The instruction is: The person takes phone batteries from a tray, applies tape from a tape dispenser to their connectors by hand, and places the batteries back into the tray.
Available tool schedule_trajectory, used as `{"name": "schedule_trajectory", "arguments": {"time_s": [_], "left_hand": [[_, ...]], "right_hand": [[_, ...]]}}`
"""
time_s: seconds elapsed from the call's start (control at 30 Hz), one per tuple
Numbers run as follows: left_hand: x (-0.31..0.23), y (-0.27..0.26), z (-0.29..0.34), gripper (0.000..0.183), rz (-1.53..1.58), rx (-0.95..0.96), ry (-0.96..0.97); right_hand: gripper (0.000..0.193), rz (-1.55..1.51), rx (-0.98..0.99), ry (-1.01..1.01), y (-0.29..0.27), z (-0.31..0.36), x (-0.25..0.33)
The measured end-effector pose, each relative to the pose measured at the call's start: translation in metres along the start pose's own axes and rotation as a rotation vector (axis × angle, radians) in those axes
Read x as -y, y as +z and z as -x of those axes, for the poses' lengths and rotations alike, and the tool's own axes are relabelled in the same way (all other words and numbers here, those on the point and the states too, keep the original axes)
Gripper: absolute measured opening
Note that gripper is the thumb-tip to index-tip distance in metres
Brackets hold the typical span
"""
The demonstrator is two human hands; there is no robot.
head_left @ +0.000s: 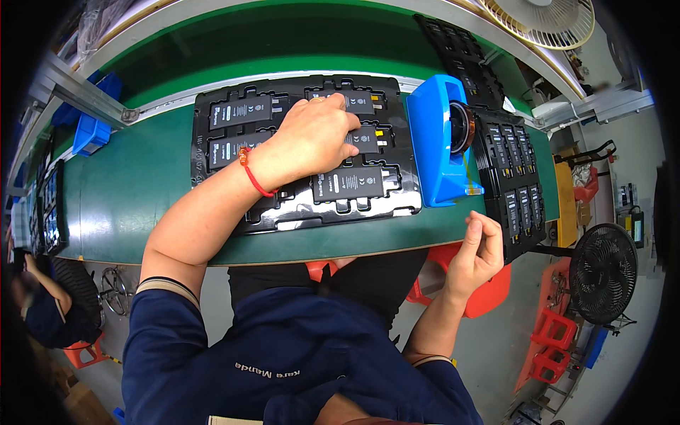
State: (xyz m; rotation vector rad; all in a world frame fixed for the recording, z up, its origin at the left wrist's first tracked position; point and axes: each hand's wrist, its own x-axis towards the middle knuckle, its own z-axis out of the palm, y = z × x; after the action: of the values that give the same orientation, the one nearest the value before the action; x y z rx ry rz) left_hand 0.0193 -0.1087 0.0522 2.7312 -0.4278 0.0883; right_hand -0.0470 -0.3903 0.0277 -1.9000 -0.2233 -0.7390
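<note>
My left hand (pixel 315 134) reaches over a black plastic tray (pixel 283 223) of flat black phone batteries. Its fingers are spread and touch the middle battery (pixel 366 139) of the right column, covering part of it. Below it lies another battery (pixel 348 184), with its connector end toward the right. Off the table's front edge, my right hand (pixel 476 258) is raised with thumb and forefinger pinched together. Whatever is between those fingertips is too small to make out. A blue tape dispenser (pixel 433 152) with a roll of amber tape (pixel 462 127) stands between the tray and my right hand.
More battery trays (pixel 513 177) are stacked right of the dispenser, and another tray (pixel 460 53) lies beyond. A green belt (pixel 241 42) runs behind the table (pixel 120 212). A small blue bin (pixel 91 134) sits at the left. Another person (pixel 53 304) works at far left.
</note>
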Motion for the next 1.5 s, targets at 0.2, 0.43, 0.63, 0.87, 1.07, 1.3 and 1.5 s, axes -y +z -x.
{"name": "schedule_trajectory", "arguments": {"time_s": [0.2, 0.43, 0.63, 0.87, 1.07, 1.3, 1.5], "left_hand": [[-0.001, 0.005, -0.002, 0.037, -0.086, -0.023, -0.049], [0.011, 0.007, -0.009, 0.040, 0.178, -0.036, -0.040], [0.009, 0.003, -0.009, 0.040, 0.195, 0.010, -0.039], [-0.012, -0.007, 0.008, 0.022, 0.031, -0.072, 0.129], [-0.035, 0.000, 0.024, 0.032, -0.146, -0.002, 0.215], [-0.026, 0.007, 0.016, 0.034, 0.068, -0.020, 0.213], [-0.031, 0.001, 0.010, 0.024, 0.270, 0.147, 0.228]], "right_hand": [[0.007, -0.012, 0.006, 0.031, -0.001, 0.001, -0.009], [0.007, -0.016, 0.042, 0.065, 0.004, 0.000, -0.012], [0.007, 0.002, 0.044, 0.072, 0.003, -0.003, -0.016], [0.010, 0.076, -0.096, 0.084, -0.015, -0.034, -0.025], [0.016, 0.415, 0.361, 0.025, -0.018, -0.072, -0.030], [0.014, 0.290, 0.424, 0.110, -0.017, -0.075, -0.027], [0.012, -0.125, 0.231, 0.373, -0.024, -0.055, -0.024]]}}
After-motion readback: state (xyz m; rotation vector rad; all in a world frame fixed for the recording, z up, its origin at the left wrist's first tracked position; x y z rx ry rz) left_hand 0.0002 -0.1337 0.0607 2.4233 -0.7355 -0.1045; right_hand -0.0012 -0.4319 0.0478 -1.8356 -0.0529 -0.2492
